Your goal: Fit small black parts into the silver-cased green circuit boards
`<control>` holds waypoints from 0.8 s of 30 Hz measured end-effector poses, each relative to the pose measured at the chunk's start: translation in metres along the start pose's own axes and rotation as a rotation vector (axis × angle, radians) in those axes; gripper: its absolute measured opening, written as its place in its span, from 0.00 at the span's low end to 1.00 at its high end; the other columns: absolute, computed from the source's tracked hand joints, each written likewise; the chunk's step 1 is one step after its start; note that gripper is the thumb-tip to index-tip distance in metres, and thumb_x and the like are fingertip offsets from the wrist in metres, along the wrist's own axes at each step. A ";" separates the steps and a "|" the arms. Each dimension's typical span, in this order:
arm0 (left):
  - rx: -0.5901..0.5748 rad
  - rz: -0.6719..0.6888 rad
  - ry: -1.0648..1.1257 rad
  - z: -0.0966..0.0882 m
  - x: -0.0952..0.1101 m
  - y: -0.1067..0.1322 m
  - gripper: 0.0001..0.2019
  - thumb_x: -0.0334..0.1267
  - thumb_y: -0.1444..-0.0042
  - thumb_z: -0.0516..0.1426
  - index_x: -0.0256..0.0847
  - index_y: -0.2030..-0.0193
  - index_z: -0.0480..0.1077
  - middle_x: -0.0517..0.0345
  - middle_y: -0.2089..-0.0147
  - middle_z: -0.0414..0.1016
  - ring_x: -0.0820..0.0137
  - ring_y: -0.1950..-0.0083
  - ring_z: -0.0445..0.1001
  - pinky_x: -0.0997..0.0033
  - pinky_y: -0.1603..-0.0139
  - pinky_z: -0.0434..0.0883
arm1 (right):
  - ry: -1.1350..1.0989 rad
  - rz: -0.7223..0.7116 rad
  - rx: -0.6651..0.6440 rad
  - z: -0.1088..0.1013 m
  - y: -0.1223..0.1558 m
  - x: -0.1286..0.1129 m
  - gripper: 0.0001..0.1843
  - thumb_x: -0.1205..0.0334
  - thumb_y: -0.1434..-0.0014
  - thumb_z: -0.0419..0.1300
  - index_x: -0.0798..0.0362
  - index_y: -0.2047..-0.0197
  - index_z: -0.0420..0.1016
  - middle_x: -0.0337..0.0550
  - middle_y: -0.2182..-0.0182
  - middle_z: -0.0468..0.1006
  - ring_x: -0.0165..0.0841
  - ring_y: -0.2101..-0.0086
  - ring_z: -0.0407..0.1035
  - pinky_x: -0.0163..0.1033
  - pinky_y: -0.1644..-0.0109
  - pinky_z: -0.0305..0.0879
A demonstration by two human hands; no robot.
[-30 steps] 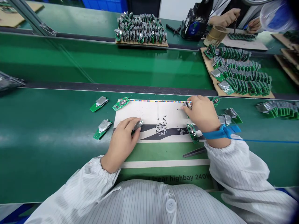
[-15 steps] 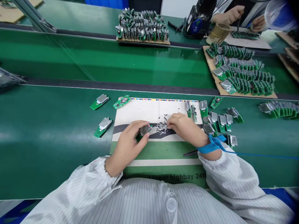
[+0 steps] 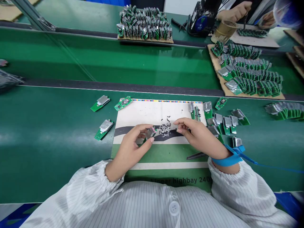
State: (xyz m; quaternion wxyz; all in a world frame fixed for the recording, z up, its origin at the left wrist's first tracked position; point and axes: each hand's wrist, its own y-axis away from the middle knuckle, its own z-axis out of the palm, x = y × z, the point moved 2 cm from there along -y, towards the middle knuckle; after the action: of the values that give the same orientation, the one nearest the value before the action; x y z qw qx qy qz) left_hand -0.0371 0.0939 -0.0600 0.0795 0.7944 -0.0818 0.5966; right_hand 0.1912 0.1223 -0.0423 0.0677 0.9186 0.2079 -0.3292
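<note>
My left hand (image 3: 130, 148) grips a small circuit board (image 3: 150, 133) with a silver metal part on it, between thumb and fingers, above the printed sheet (image 3: 142, 110). Just right of that board lies a loose pile of tiny black and light parts (image 3: 164, 129). My right hand (image 3: 194, 133) hovers at the pile's right side with thumb and fingers drawn close together. Whatever may be between those fingertips is too small to make out. Beneath the right hand are dark tweezers (image 3: 196, 155), partly covered. A blue strap (image 3: 228, 159) circles the right wrist.
Several loose circuit boards (image 3: 227, 123) lie right of the sheet, and others (image 3: 104, 128) lie left. Cardboard trays of upright boards stand at the back (image 3: 144, 27) and right (image 3: 251, 74). Past the green channel (image 3: 106, 63), a co-worker's hand (image 3: 235, 12) is near a tape roll (image 3: 224, 31).
My right hand has moved a little right, away from the pile, and its index finger has straightened. My left hand has tilted the circuit board and shifted it slightly right.
</note>
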 end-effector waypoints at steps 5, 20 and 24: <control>-0.080 -0.191 0.349 0.005 0.003 0.001 0.24 0.38 0.45 0.61 0.45 0.41 0.64 0.48 0.39 0.65 0.67 0.52 0.72 0.68 0.54 0.72 | -0.207 -0.039 0.067 -0.010 0.010 -0.018 0.06 0.67 0.37 0.55 0.52 0.60 0.73 0.43 0.66 0.78 0.33 0.66 0.71 0.38 0.63 0.68; -0.306 -0.405 0.880 0.020 0.011 0.008 0.19 0.40 0.47 0.65 0.43 0.48 0.72 0.56 0.60 0.78 0.70 0.63 0.77 0.69 0.59 0.72 | -0.469 -0.050 0.154 -0.010 0.026 -0.035 0.02 0.65 0.41 0.64 0.50 0.64 0.78 0.40 0.68 0.82 0.32 0.67 0.76 0.36 0.65 0.75; -0.325 -0.352 0.774 0.018 0.012 0.010 0.14 0.40 0.42 0.61 0.45 0.49 0.74 0.57 0.57 0.79 0.69 0.58 0.78 0.68 0.51 0.71 | -0.530 -0.110 0.223 -0.009 0.028 -0.041 0.06 0.70 0.43 0.64 0.49 0.64 0.76 0.39 0.68 0.81 0.33 0.65 0.76 0.37 0.62 0.75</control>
State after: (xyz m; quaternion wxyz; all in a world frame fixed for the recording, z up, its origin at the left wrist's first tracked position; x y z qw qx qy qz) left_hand -0.0189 0.0798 -0.0537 0.3281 0.4920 -0.0023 0.8064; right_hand 0.1794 0.0855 -0.0094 0.0003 0.7898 0.1949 -0.5816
